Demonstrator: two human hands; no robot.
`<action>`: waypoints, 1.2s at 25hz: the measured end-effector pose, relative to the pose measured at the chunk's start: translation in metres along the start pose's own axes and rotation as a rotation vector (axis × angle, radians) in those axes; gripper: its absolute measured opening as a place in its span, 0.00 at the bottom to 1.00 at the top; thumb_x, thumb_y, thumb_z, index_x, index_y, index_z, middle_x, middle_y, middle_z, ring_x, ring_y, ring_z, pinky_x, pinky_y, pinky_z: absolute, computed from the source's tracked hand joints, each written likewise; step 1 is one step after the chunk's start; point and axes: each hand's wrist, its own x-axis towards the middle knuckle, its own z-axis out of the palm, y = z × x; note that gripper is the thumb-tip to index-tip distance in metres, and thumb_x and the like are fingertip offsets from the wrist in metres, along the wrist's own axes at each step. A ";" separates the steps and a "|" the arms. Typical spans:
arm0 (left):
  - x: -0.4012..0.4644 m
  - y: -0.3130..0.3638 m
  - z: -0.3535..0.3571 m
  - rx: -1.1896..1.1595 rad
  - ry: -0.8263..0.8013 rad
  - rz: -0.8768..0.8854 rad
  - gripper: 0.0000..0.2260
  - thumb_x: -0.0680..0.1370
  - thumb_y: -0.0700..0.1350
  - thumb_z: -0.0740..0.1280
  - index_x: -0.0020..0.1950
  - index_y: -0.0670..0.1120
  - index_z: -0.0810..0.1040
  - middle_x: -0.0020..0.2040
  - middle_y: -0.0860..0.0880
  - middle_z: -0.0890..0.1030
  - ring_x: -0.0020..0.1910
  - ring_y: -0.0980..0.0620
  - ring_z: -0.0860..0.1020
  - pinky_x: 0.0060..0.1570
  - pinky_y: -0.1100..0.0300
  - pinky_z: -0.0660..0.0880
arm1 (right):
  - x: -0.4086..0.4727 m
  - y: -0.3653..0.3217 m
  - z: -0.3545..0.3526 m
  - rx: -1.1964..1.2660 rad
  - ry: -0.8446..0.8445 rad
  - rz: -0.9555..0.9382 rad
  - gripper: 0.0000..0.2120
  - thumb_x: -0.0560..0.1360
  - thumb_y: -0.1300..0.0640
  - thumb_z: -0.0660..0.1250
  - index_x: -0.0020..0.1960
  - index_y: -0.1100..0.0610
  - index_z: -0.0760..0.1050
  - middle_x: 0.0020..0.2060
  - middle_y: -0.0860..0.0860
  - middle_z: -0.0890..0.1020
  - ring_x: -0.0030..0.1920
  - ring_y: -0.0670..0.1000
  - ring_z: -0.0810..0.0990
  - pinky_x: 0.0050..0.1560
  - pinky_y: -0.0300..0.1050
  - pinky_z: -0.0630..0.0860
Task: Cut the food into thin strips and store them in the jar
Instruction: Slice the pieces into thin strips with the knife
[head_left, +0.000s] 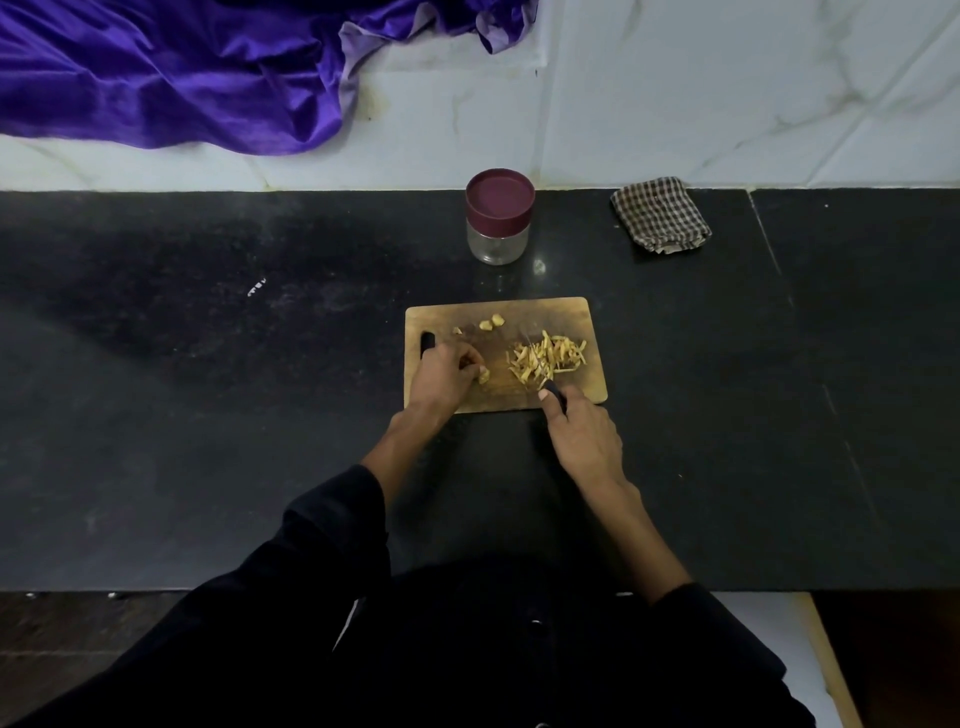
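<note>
A: Where do we see the food?

B: On the board (592, 387). We see a heap of pale strips (548, 358) on its right half, and a few uncut bits (491, 322) near its far edge.

A: And our hands?

B: Our left hand (444, 371) rests on the board's left side, its fingers (470, 358) curled round a small chunk (484, 375). Our right hand (584, 439) grips the knife (555, 396) by its dark handle; the blade reaches into the near side of the heap, though we can barely make it out.

A: The jar?

B: We see the jar (497, 244) upright on the worktop (208, 415) beyond the board, apart from it, with its maroon lid (500, 200) on.

A: Anything else?

B: A folded checked cloth (660, 214) lies right of the jar by the wall, and purple fabric (182, 78) lies on the white ledge at far left.
</note>
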 end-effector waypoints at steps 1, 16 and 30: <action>-0.001 0.000 0.000 -0.002 0.010 0.009 0.05 0.77 0.40 0.68 0.50 0.43 0.81 0.51 0.48 0.82 0.51 0.53 0.78 0.51 0.63 0.73 | 0.000 0.000 0.000 -0.002 -0.002 -0.002 0.18 0.84 0.44 0.54 0.63 0.54 0.72 0.54 0.57 0.80 0.58 0.60 0.78 0.51 0.52 0.71; -0.020 -0.014 0.003 -0.041 0.092 0.131 0.11 0.75 0.37 0.69 0.57 0.43 0.82 0.55 0.45 0.79 0.54 0.50 0.78 0.60 0.56 0.73 | -0.005 -0.034 0.037 -0.038 -0.179 -0.067 0.08 0.84 0.51 0.55 0.54 0.55 0.64 0.46 0.57 0.80 0.45 0.60 0.83 0.46 0.60 0.82; -0.021 -0.011 0.004 0.009 0.097 0.129 0.11 0.75 0.37 0.69 0.56 0.42 0.82 0.56 0.45 0.79 0.54 0.50 0.78 0.59 0.56 0.74 | 0.004 -0.042 0.045 -0.147 -0.187 -0.074 0.11 0.84 0.54 0.55 0.62 0.60 0.67 0.54 0.60 0.80 0.54 0.61 0.81 0.51 0.58 0.78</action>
